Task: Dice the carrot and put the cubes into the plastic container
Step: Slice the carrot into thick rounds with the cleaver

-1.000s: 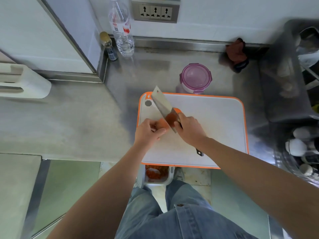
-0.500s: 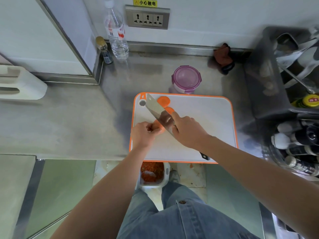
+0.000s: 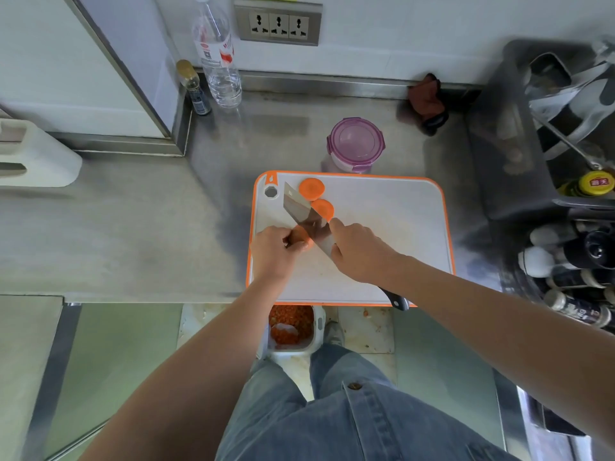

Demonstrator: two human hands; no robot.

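Head view: slicing is the step in hand. The left hand [image 3: 271,251] pinches the carrot stub [image 3: 301,236] at the left of the cutting board [image 3: 382,227], while the right hand [image 3: 361,252] is clamped on the knife [image 3: 307,219], its blade against the stub. Two carrot rounds [image 3: 311,188] lie just far of the blade. The plastic container [image 3: 356,146] stands lidded on the tabletop [image 3: 133,227] beyond the board's far edge. Next, likely, more slices, then strips and cubes. A second ago only one round showed beside the blade – now two lie free

2 carrot slices [image 3: 311,189] [image 3: 322,208], 1 knife [image 3: 306,221], 1 cutting board [image 3: 382,227], 1 plastic container [image 3: 356,144], 1 water bottle [image 3: 218,58].
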